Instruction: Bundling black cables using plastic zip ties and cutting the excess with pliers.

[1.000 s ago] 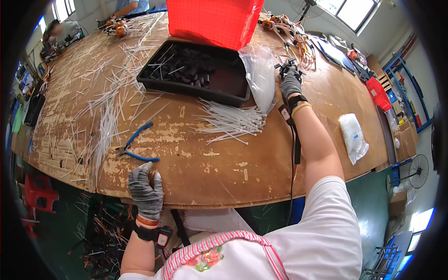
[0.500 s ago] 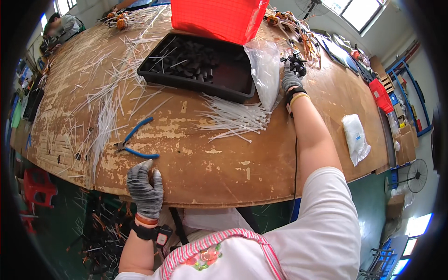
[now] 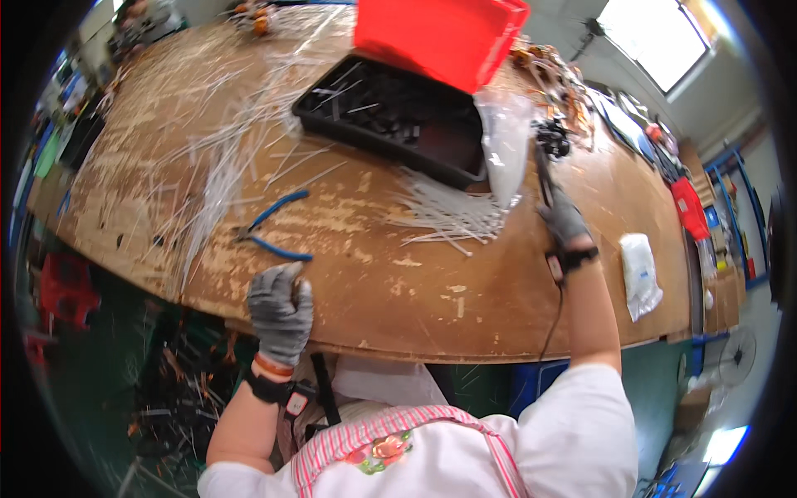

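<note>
My left hand [image 3: 281, 314], in a grey glove, rests at the table's front edge. Its fingers are loosely bent, with the thumb apart and nothing visible in them. Just beyond it lie diagonal cutters [image 3: 278, 226] with blue handles spread apart. My right hand [image 3: 566, 222], also gloved and smeared by motion, is closed around a dark strand of wires [image 3: 544, 176]. That strand runs up to a black cluster [image 3: 552, 139] on the table at the right. White cable ties [image 3: 452, 217] lie in a pile to the left of this hand, beside a clear plastic bag [image 3: 505, 145].
A black tray [image 3: 390, 153] holds short black pieces, with a red crate [image 3: 432, 37] behind it. Loose cable ties [image 3: 220, 187] litter the left side. A white packet [image 3: 639, 278] lies at right; copper-coloured wire bundles [image 3: 556, 79] sit at the far right.
My right hand has drawn back toward me from the black cluster, with a dark strand now stretched between them. The whole view has shifted; my left hand stays by the cutters.
</note>
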`<state>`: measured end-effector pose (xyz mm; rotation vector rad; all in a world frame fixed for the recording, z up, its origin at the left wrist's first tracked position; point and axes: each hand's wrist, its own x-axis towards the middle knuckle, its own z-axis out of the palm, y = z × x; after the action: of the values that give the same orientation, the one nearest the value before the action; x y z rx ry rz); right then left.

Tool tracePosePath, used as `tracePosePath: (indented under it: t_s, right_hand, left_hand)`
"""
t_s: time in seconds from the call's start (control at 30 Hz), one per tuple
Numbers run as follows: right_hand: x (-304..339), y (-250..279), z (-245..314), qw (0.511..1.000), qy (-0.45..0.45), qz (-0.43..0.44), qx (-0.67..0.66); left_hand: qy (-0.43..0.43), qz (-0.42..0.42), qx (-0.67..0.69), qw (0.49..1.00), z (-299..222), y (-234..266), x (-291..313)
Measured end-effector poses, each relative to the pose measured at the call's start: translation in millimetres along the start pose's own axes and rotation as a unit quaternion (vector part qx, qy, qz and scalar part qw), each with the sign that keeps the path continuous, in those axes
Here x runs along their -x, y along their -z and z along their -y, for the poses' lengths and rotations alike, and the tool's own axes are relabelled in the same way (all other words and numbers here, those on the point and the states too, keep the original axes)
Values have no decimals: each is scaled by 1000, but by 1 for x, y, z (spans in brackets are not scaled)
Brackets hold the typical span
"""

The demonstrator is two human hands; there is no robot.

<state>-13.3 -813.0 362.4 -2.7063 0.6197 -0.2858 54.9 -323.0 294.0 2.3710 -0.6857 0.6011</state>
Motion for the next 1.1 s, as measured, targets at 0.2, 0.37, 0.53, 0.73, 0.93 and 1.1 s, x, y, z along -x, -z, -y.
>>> tracePosePath:
  t_s: [0.2, 0.37, 0.53, 0.73, 0.93, 1.1]
  right_hand:
    - [112, -15, -3, 977, 78, -161, -114]
    - [161, -8, 70, 983, 92, -110, -114]
    - [147, -34, 122, 972, 111, -46, -204]
    - [150, -53, 170, 971, 129, 73, -190]
    - [153, -65, 193, 968, 124, 123, -179]
    - [155, -76, 198, 961, 142, 126, -201]
  left_hand:
    - [1, -42, 72, 997, 5, -5, 8]
    - [-44, -132, 55, 989, 18, 28, 31]
    - [158, -163, -122, 966, 103, 73, 116]
    - [595, 77, -318, 734, 265, 116, 310]
    - [521, 155, -346, 765, 312, 114, 357]
    - [615, 212, -165, 741, 349, 105, 347]
